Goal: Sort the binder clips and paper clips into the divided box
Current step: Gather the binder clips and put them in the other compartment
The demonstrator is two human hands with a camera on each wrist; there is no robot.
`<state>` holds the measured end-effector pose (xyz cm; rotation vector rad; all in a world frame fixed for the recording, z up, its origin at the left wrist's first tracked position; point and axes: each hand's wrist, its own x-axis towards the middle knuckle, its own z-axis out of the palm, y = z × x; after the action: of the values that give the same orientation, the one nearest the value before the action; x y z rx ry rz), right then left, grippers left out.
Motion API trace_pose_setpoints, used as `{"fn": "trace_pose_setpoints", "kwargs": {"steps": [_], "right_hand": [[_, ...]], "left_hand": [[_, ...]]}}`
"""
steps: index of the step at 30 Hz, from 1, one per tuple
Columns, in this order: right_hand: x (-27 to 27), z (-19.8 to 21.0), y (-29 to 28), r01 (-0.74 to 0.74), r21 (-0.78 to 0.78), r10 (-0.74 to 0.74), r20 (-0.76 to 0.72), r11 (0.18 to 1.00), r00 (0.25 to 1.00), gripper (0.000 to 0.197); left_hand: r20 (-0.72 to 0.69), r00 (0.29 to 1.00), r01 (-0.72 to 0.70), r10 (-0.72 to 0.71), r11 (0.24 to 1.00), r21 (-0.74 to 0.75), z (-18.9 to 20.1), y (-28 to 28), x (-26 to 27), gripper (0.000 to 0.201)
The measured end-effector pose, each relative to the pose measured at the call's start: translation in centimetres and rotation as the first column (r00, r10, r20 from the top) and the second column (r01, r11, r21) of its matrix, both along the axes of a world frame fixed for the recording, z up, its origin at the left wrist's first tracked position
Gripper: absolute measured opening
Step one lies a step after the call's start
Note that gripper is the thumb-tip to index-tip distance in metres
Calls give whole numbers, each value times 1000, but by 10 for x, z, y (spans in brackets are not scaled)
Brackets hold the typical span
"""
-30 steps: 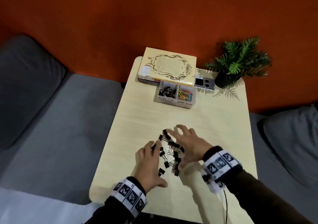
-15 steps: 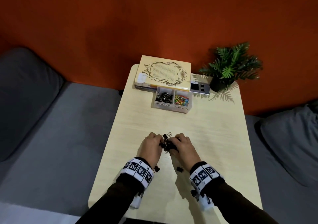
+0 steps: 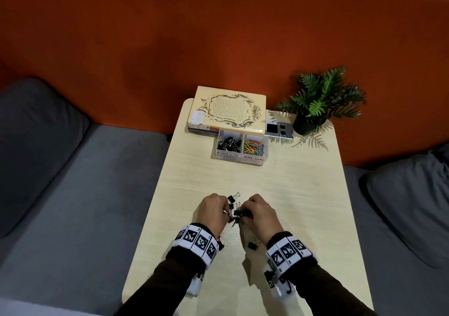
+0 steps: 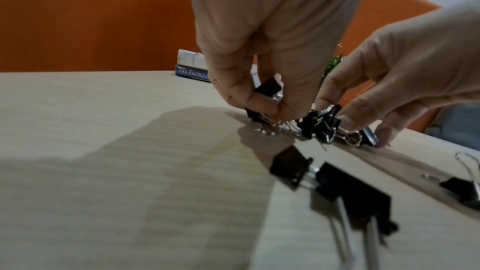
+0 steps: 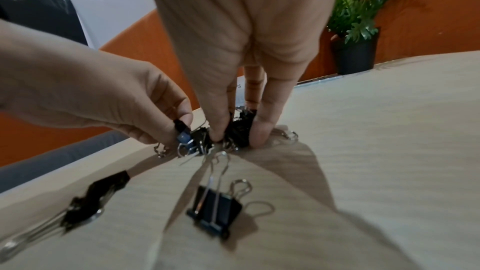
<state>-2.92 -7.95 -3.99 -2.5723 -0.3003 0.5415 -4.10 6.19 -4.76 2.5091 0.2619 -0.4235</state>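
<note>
Black binder clips [image 3: 235, 212] are bunched in a small heap at the middle of the table. My left hand [image 3: 222, 210] and right hand [image 3: 251, 210] meet over the heap, each with fingers curled and pinching clips. The left wrist view shows my left hand's fingertips [image 4: 270, 108] clamped on clips against the tabletop. In the right wrist view my right hand's fingertips [image 5: 259, 134] press round a dark clump. A loose binder clip [image 3: 252, 244] lies near my right wrist. The divided box [image 3: 240, 156] stands at the far end, with binder clips [image 3: 228, 143] left and coloured paper clips [image 3: 254, 147] right.
Stacked books [image 3: 228, 111] lie behind the box, with a small grey device [image 3: 279, 130] and a potted plant [image 3: 320, 99] to their right. Two more stray clips [image 4: 337, 190] lie under my left wrist. A grey sofa surrounds the narrow table [image 3: 303, 194].
A second ago my hands lay spread over scattered clips. They have since drawn together and curled round the gathered heap, leaving a few clips behind near the wrists.
</note>
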Motion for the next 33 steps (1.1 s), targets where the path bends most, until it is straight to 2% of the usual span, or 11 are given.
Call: {"fn": "trace_pose_setpoints", "kwargs": {"steps": [7, 13, 16, 23, 27, 29, 31, 33], "right_hand": [[0, 6, -6, 37, 22, -38, 23, 999, 999, 17], [1, 8, -11, 106, 87, -108, 19, 991, 994, 23], [1, 10, -13, 147, 93, -148, 3, 985, 989, 24], [-2, 12, -18, 235, 171, -239, 3, 957, 971, 15], [0, 17, -22, 216, 185, -223, 15, 959, 975, 18], [5, 22, -22, 225, 204, -230, 5, 953, 973, 22], [18, 32, -20, 230, 231, -236, 1, 945, 972, 22], [38, 46, -12, 237, 284, -252, 19, 929, 967, 17]], "left_hand": [[17, 997, 72, -72, 997, 27, 3, -1, 2, 13], [67, 995, -70, 76, 993, -91, 28, -1, 16, 9], [113, 985, -112, 131, 980, -165, 47, 4, 44, 8], [216, 941, -211, 261, 950, -230, 75, 10, 142, 8], [114, 975, -168, 192, 968, -187, 67, 11, 162, 11], [84, 986, -128, 144, 976, -178, 62, 12, 163, 21], [113, 985, -106, 130, 975, -196, 63, 15, 159, 31], [167, 971, -126, 170, 961, -246, 66, 19, 145, 32]]}}
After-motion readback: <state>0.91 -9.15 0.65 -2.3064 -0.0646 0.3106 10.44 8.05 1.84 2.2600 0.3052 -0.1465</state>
